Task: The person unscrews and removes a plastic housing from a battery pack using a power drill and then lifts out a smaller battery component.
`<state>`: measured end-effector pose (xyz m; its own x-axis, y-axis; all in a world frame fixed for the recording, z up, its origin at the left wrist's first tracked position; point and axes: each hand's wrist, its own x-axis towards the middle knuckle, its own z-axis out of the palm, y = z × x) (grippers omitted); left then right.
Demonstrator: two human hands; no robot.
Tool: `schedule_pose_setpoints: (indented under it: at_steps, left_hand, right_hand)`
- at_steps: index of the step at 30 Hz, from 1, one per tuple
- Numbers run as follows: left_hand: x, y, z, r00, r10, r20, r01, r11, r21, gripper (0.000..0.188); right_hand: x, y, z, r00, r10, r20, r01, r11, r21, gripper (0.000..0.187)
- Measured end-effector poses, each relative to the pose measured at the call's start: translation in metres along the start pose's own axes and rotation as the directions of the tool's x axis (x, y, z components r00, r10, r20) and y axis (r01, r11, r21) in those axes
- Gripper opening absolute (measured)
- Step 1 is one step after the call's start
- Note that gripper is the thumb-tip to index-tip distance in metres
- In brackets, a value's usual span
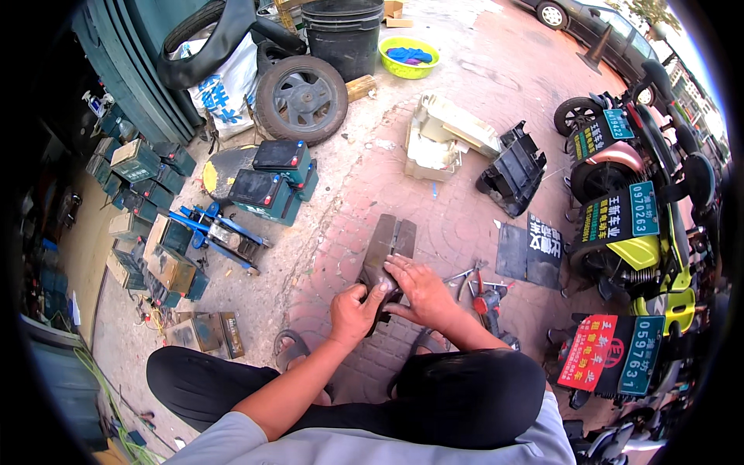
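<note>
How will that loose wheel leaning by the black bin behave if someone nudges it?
The wheel stands on its round tread, tilted back, so a sideways push would probably set it rolling on the brick paving. With a thick tyre and a metal-looking hub it is likely heavy for its size. Knocked forward, it would probably flop flat.
</note>
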<state>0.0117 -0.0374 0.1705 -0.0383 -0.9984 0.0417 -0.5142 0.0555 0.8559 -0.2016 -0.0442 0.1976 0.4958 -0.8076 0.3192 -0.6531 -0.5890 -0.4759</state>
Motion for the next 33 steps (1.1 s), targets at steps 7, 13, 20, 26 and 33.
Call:
schedule_pose_setpoints:
  at_steps: [7,13,20,26,33]
  left_hand:
    - [-0.002,-0.002,0.010,0.980,-0.183,-0.074,0.166,0.968,-0.186,0.067]
    - [0.015,0.003,0.004,0.909,-0.395,-0.130,0.297,0.836,-0.460,0.056]
    - [0.081,-0.003,-0.045,0.839,-0.520,-0.161,0.350,0.743,-0.571,0.058]
    - [0.089,-0.012,-0.046,0.815,-0.562,-0.142,0.359,0.682,-0.637,0.055]
    - [0.095,0.002,-0.048,0.876,-0.468,-0.119,0.268,0.676,-0.686,0.042]
  right_hand:
    - [0.006,0.002,0.017,0.998,-0.031,-0.061,0.030,0.999,-0.030,0.084]
    - [0.000,0.002,0.015,0.992,0.040,-0.121,-0.043,0.999,-0.026,0.070]
    - [-0.029,0.009,0.006,0.956,0.081,-0.283,-0.089,0.996,-0.018,0.060]
    - [-0.031,0.013,0.006,0.891,0.157,-0.426,-0.208,0.975,-0.076,0.058]
    - [-0.058,0.019,0.023,0.762,0.343,-0.549,-0.409,0.913,0.003,0.080]
